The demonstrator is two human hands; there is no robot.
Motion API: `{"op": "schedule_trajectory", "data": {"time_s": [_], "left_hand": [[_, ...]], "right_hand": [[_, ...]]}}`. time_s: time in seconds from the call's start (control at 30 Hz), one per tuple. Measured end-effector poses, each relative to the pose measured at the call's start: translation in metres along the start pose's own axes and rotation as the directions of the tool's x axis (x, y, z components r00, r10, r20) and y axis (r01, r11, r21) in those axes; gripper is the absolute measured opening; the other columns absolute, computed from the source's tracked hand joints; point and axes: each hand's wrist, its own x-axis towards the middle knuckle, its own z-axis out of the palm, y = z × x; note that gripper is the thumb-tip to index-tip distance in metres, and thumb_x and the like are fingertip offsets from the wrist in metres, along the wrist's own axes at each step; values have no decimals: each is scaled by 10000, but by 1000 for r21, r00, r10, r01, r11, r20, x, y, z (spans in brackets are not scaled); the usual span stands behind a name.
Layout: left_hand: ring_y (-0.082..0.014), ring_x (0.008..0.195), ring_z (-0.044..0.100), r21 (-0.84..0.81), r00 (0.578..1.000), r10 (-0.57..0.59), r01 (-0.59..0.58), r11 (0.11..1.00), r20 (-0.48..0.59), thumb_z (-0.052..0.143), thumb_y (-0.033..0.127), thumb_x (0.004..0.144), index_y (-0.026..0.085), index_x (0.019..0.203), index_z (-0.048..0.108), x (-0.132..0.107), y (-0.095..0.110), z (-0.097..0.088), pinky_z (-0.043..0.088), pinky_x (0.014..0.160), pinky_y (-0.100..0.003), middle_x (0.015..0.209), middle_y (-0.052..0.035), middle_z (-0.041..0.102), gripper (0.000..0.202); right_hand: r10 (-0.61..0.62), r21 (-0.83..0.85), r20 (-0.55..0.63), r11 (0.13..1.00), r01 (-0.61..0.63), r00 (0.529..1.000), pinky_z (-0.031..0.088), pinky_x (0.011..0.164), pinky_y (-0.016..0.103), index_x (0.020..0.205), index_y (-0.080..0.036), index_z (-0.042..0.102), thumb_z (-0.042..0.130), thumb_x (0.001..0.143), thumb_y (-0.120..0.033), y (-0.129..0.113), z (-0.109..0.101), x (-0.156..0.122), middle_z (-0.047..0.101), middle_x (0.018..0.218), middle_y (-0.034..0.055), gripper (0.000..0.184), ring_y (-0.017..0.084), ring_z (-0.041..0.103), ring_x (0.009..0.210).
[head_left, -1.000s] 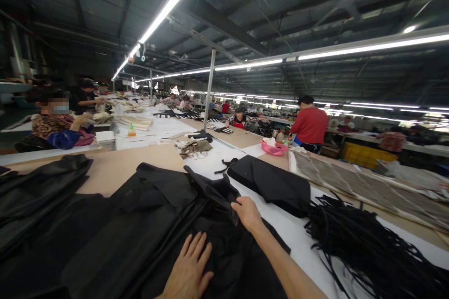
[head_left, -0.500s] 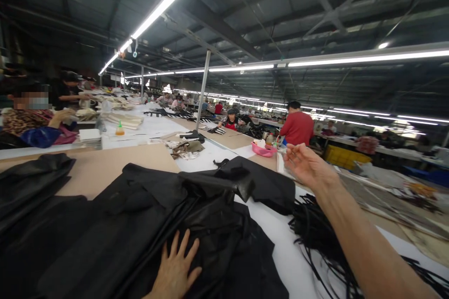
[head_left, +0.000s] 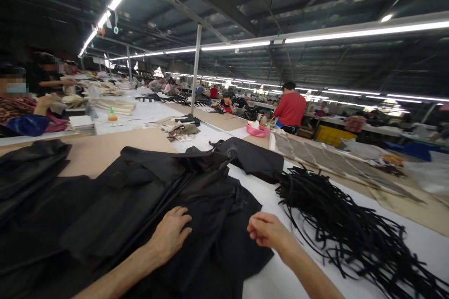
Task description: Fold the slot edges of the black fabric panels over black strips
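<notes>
A big heap of black fabric pieces (head_left: 147, 196) covers the table in front of me. My left hand (head_left: 171, 233) lies on this fabric with its fingers curled down onto the cloth. My right hand (head_left: 268, 231) hovers just past the right edge of the heap, fingers curled in; whether they pinch anything I cannot make out. A tangled pile of black straps (head_left: 336, 219) lies to the right of that hand. A folded black piece (head_left: 252, 159) rests behind the heap.
The long white and brown table (head_left: 115, 147) runs away from me. On it stand a pink basin (head_left: 257, 130), an orange-capped bottle (head_left: 112, 114) and stacks of pale material (head_left: 114, 105). Grey sheets (head_left: 326, 156) lie at the right. A person in red (head_left: 290, 108) stands ahead; seated workers are at the left.
My right hand, raised out toward the pink basin half a second ago, has come back down beside the fabric heap. My left hand has curled its fingers and shifted up on the cloth.
</notes>
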Motion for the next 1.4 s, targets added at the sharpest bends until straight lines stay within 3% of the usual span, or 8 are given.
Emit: {"op": "schedule_trajectory", "data": {"time_s": [0.3, 0.47, 0.63, 0.9, 1.03, 1.13, 1.27, 1.4], "left_hand": [[-198, 894, 583, -37, 994, 60, -63, 997, -94, 451, 340, 819, 219, 823, 629, 17, 49, -7, 455, 799, -311, 902, -31, 636, 215], [-309, 946, 584, 11, 997, 36, -37, 999, 71, 599, 457, 667, 174, 915, 627, 25, 83, 8, 470, 808, -428, 994, -115, 635, 377], [-287, 956, 594, 32, 992, 7, -11, 999, 129, 455, 219, 728, 183, 935, 626, 31, 79, 19, 456, 823, -432, 998, -99, 647, 271], [-235, 847, 617, -6, 995, 25, -24, 1000, 99, 406, 303, 801, 219, 746, 629, 29, 72, 1, 475, 743, -343, 818, -53, 662, 245], [-252, 1094, 524, 13, 994, 111, -111, 994, 6, 494, 290, 779, 218, 988, 622, 32, 56, 6, 426, 932, -368, 1180, -76, 578, 255], [-275, 1279, 358, 19, 992, 124, -124, 992, 26, 547, 334, 775, 206, 1238, 514, 34, 30, 16, 316, 1069, -391, 1388, -80, 418, 481], [-275, 1306, 311, 75, 992, 122, -125, 989, 40, 496, 429, 825, 231, 1315, 430, 28, -11, 23, 293, 1090, -413, 1416, -53, 342, 533], [-275, 1315, 272, 180, 993, 103, -92, 979, -54, 446, 485, 849, 275, 1336, 367, 21, -50, 23, 274, 1088, -439, 1429, -24, 284, 536]], "right_hand": [[75, 30, 125, 996, -79, 989, 340, 420, 173, 715, -174, 510, 619, 649, -380, 40, 42, 29, 585, 642, 5, 241, 83, 542, 491], [61, -13, 147, 998, -59, 987, 310, 403, 159, 768, -174, 494, 513, 776, -385, 41, 53, 39, 579, 662, 11, 212, 72, 539, 473], [50, -191, 94, 981, -32, 994, 269, 379, 167, 799, -174, 507, 423, 800, -236, 51, 61, 43, 556, 639, -9, 104, 72, 523, 445], [-48, -272, 53, 960, 61, 997, 354, 443, 205, 679, -198, 567, 558, 687, -285, 76, 53, 52, 585, 599, -23, 88, 100, 543, 469], [-166, -57, 3, 984, 166, 986, 271, 372, 208, 641, -162, 562, 597, 673, -381, 33, 40, 68, 584, 570, 5, 224, 102, 504, 414], [-197, 57, -83, 978, 202, 977, 376, 474, 200, 747, -157, 587, 687, 613, -427, -9, 24, 96, 615, 700, 22, 318, 113, 573, 578], [-174, 215, -121, 957, 197, 977, 464, 696, 234, 882, -214, 532, 717, 610, -453, -49, 15, 140, 619, 918, 23, 406, 125, 611, 803], [-179, 311, -128, 927, 211, 976, 468, 742, 250, 833, -231, 499, 697, 675, -364, -67, 27, 174, 628, 870, -12, 286, 108, 613, 780]]}}
